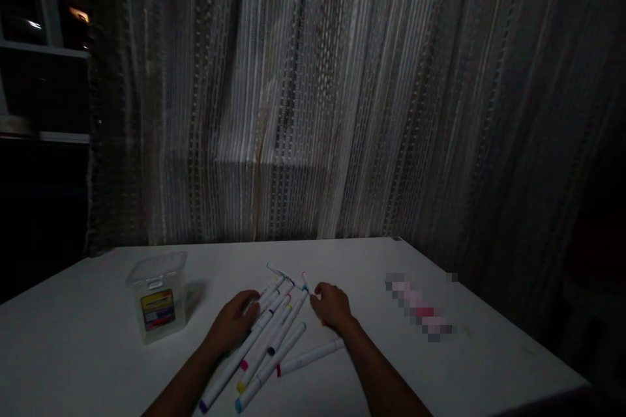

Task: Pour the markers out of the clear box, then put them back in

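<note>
Lower L of frame: see-through box [178,313] w/ label [158,309] on table [88,345]. Lower ctr: person's L hand [242,318], fingers bent, at L edge of markers [238,358]; pile's btwn hands & spreads below. Red-tipped marker [306,280] just beside R hand [331,304]. Hands apart; can't tell if either grips. Lower R: blurred pinkish item [413,303].

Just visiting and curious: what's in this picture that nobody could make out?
Head view: wording on the label of the box; too small and dark.
Head view: the pinkish item; coarse pixel blocks mask it.
Head view: how the left hand's grip meets the markers; the hand itself hides this.
Head view: whether the right hand holds a marker; too small and dim.
Head view: the upper arms; cut off by the bottom edge.
</note>
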Motion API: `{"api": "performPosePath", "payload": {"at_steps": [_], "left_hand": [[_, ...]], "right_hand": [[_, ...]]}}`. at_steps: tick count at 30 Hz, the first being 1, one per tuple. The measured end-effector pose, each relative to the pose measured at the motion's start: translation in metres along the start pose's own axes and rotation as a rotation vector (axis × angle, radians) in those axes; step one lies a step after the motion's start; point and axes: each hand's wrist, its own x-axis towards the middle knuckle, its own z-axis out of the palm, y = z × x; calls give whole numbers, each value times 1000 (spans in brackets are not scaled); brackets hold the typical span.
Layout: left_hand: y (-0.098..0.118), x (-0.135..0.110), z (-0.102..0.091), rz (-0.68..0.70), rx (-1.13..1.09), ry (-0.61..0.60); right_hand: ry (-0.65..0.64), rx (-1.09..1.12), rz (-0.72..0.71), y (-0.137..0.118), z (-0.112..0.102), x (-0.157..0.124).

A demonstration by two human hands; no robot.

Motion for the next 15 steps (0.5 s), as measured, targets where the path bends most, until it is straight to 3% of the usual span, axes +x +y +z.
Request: {"api": "performPosePath", "payload": {"at_steps": [7, 15], "left_hand": [[-9, 1, -7, -54, -93, 14], [-14, 3, -9, -48, -96, 4]], "right_hand": [[43, -21, -35, 5, 4, -8], [-17, 50, -50, 3, -7, -9]]}}
